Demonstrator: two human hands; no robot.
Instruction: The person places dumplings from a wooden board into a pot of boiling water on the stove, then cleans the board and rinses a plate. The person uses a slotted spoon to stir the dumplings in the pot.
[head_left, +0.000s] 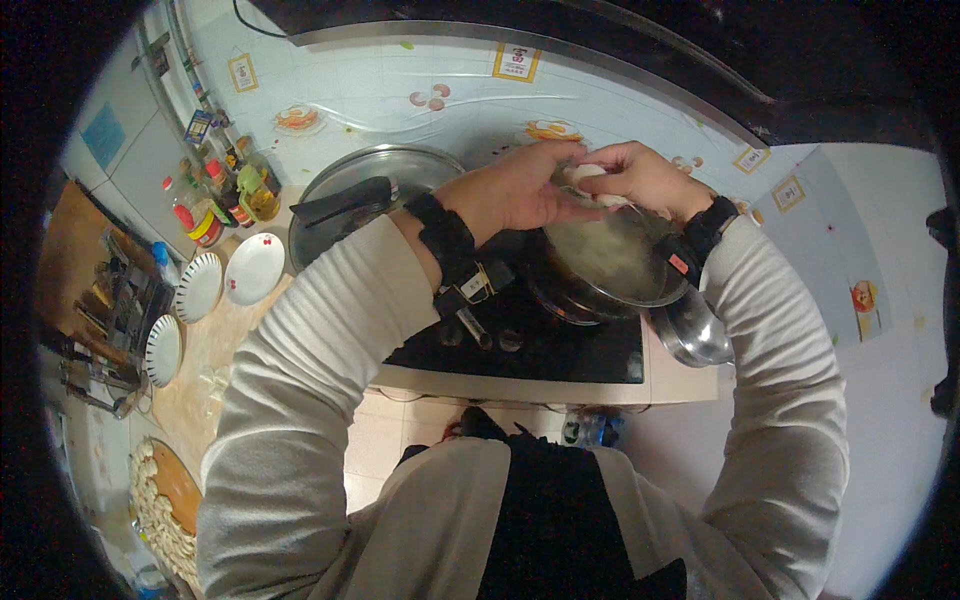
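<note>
Above the far side of a metal pot (615, 255) of cloudy liquid, my left hand (525, 184) and my right hand (637, 176) are close together. Between them is a pale white piece (590, 180), perhaps dough or a dumpling, pinched by my right thumb and fingers. My left palm is cupped beside it; its fingertips are partly hidden, and whether they grip the piece is unclear. The pot stands on the right side of a black glass cooktop (517, 352).
A large pan with a glass lid (382, 161) is at the left rear. A steel bowl (690, 330) sits right of the pot. White plates (255, 268), bottles (259, 195) and a tray of dumplings (176, 487) are on the left. A range hood (637, 52) overhangs.
</note>
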